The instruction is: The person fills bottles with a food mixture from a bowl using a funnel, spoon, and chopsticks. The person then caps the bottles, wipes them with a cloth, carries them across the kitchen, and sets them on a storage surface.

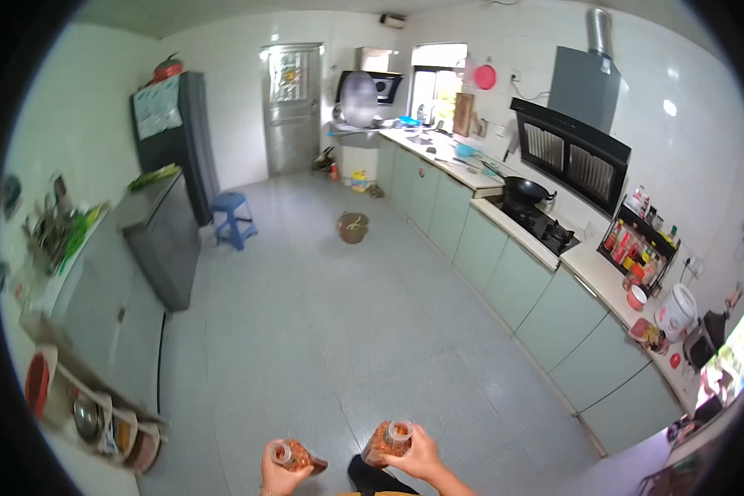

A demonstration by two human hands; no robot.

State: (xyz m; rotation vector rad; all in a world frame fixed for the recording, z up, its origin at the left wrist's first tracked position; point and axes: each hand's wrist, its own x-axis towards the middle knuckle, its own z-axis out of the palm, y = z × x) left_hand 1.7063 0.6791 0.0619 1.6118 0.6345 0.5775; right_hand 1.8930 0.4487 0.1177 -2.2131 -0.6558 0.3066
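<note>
At the bottom of the view, my left hand [277, 478] is closed around a clear jar [302, 460] with chunky red contents that look like chopped chilli. A second clear jar [380, 446] of similar red stuff is gripped in my right hand [424, 456]. Both jars tilt, with their round mouths turned up toward me and no lids visible. The two jars are apart, held in front of my body above the grey floor. A dark shoe or trouser leg [364, 475] shows between them.
Along the right runs a green-fronted counter [488, 248] with a wok [525, 190], a gas stove [546, 231] and a spice rack [639, 244]. On the floor are a brown bucket [353, 229] and a blue stool [235, 221]. Grey cabinets [112, 273] stand left.
</note>
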